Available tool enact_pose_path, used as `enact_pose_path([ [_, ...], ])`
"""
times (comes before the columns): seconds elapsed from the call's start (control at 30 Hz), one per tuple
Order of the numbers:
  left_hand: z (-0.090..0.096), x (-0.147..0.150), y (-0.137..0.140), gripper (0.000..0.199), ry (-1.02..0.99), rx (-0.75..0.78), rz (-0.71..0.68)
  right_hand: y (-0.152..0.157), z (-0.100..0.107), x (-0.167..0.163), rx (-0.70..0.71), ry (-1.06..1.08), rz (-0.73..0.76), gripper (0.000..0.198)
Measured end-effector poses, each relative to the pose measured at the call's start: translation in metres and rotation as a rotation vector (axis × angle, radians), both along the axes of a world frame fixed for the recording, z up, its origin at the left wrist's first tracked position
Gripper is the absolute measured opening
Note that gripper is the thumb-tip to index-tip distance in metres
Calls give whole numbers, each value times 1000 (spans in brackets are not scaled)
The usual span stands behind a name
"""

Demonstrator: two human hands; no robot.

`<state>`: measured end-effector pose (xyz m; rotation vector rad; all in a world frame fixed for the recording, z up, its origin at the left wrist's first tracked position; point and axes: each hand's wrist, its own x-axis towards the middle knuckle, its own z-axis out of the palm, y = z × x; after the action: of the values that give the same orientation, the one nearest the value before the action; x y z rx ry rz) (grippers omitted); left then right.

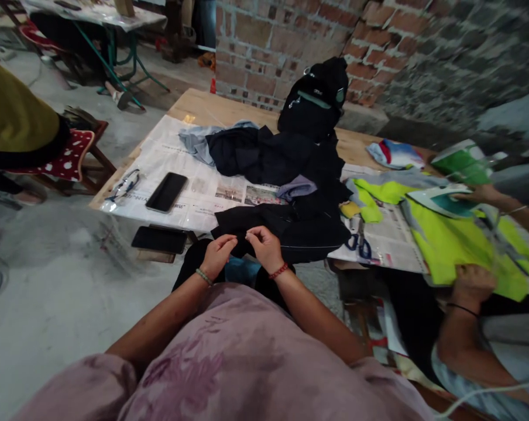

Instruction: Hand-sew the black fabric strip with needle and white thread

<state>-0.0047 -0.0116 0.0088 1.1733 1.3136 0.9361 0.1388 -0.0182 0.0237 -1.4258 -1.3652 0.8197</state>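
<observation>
At the near edge of the table (pixel 198 105), in the head view, the black cloth (pixel 302 231) lies in front of the wearer, mostly to the right of centre. Its long axis runs from left to right along that edge; the left end points towards the phone (pixel 167 192), the right end towards the scissors (pixel 359 241). A thin pale line follows its near side.

The left hand (pixel 216 257) and the right hand (pixel 265 250) are at the cloth's near left part, fingertips facing each other with a small gap between. On each, thumb and forefinger are brought together in a pinch. The fingertips are small and dim here, so whether a thread, a fold or nothing is gripped cannot be told.

Beyond the cloth is a dark pile (pixel 264 155), with a bag (pixel 312 102) upright behind it. The phone lies on newspaper (pixel 159 152), its long axis slanting away to the right; glasses (pixel 126 184) lie to its left. The scissors have their blue handles towards the wearer. At far right, a co-worker's hand (pixel 484 196) holds an iron (pixel 440 202), nose to the left, on a yellow garment (pixel 449 240).
</observation>
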Motion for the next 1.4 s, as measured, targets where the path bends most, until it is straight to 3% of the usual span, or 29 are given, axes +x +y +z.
enact_pose_path([
  [0.1, -4, 1, -4, 24, 34, 87, 15, -7, 1, -5, 53, -134, 8, 16],
  [0.27, -6, 3, -9, 22, 63, 71, 23, -18, -5, -11, 225, -347, 7, 16],
  [0.4, -4, 5, -7, 18, 84, 163, -3, -20, -8, -12, 284, -435, 38, 15],
  [0.5, -7, 8, -2, 16, 119, 200, 6, -15, -4, -9, 262, -436, 43, 14],
  [0.67, -10, 16, 3, 21, 108, 157, 44, -9, 2, -6, 240, -316, -72, 16],
  [0.87, -8, 21, 6, 19, 107, 179, 34, -7, -3, -3, 231, -305, -34, 14],
  [1.0, -12, 14, -1, 16, 147, 51, 96, -1, 15, 5, 285, -212, -112, 15],
  [1.13, -8, 8, -8, 19, 140, 44, 98, 3, 32, 13, 283, -101, -136, 15],
  [1.27, -2, 7, -9, 21, 87, 50, 98, 2, 44, 16, 135, 244, -81, 17],
  [1.4, -2, 9, -11, 22, -57, 29, 87, -1, 70, 17, 58, 553, -6, 20],
])
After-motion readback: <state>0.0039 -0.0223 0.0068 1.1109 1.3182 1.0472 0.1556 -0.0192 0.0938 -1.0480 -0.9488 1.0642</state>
